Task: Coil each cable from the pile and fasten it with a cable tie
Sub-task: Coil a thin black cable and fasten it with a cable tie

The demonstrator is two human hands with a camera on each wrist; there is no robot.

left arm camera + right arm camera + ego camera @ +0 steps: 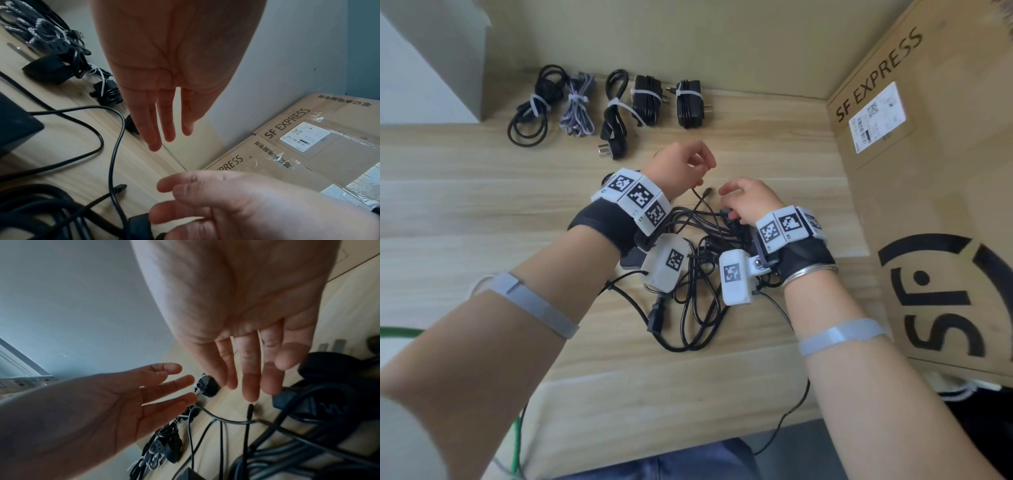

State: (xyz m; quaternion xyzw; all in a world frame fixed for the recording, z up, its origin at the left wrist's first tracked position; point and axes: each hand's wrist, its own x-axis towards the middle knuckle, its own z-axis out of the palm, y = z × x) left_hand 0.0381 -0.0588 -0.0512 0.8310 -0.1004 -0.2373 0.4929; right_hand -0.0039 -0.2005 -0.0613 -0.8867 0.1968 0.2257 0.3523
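Observation:
A tangle of loose black cables (695, 284) lies on the wooden table (465, 212) under my wrists. One thin cable ends in a small barrel plug (708, 191) that sticks up between my hands; the same plug (251, 408) sits just below my right fingertips. My left hand (685, 164) hovers above the table, fingers straight (164, 123), holding nothing. My right hand (743, 202) hovers over the pile with straight fingers (249, 382), close to a black adapter block (292, 400) without gripping it. No cable tie shows in either hand.
Several coiled bundles fastened with white ties line the back of the table, among them a black cord (530, 109), a braided grey cable (577, 106) and an adapter (690, 102). A big SF EXPRESS cardboard box (928, 171) stands at the right.

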